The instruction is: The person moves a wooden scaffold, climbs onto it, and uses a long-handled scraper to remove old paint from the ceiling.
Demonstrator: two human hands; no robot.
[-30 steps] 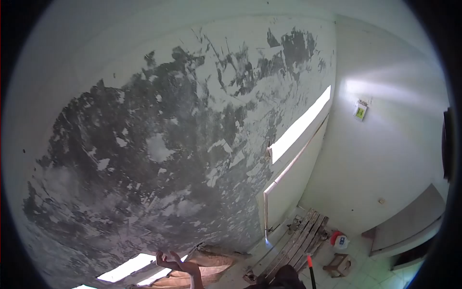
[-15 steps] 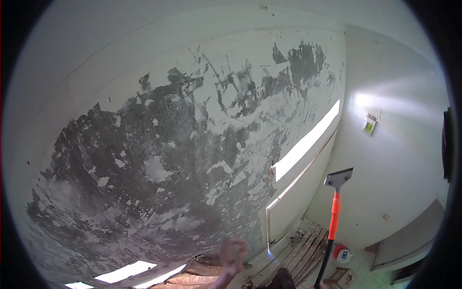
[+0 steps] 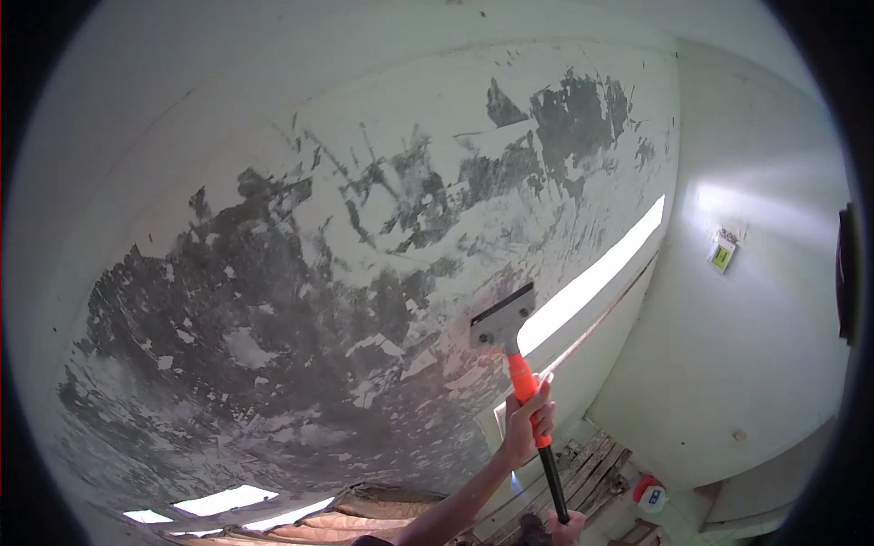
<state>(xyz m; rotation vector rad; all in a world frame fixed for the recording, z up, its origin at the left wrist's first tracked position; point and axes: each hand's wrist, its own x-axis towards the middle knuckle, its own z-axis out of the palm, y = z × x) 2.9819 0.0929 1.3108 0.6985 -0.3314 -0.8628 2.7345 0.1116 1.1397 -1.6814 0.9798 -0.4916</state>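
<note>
A long-handled scraper [image 3: 503, 320] with a wide metal head, an orange sleeve and a black shaft rises through the middle of the view. My left hand [image 3: 524, 429] is wrapped round the orange sleeve, its forearm reaching in from below. Lower down, my right hand [image 3: 566, 528] is closed on the bottom end of the black shaft. The blade overlaps the patchy wall [image 3: 300, 300], where white coating is partly gone and dark grey shows beneath. The head is beside a bright window strip [image 3: 596, 282].
Below right stand wooden planks [image 3: 583, 482] and a red and white container [image 3: 649, 496]. A small wooden stool [image 3: 637, 535] is at the bottom edge. A green and white box [image 3: 722, 253] hangs on the side wall. Tan cloth [image 3: 364, 514] lies at the lower left.
The scraper has moved left from in front of the side wall to the patchy wall. My left hand, free and blurred before, now grips its orange sleeve. The view has shifted slightly.
</note>
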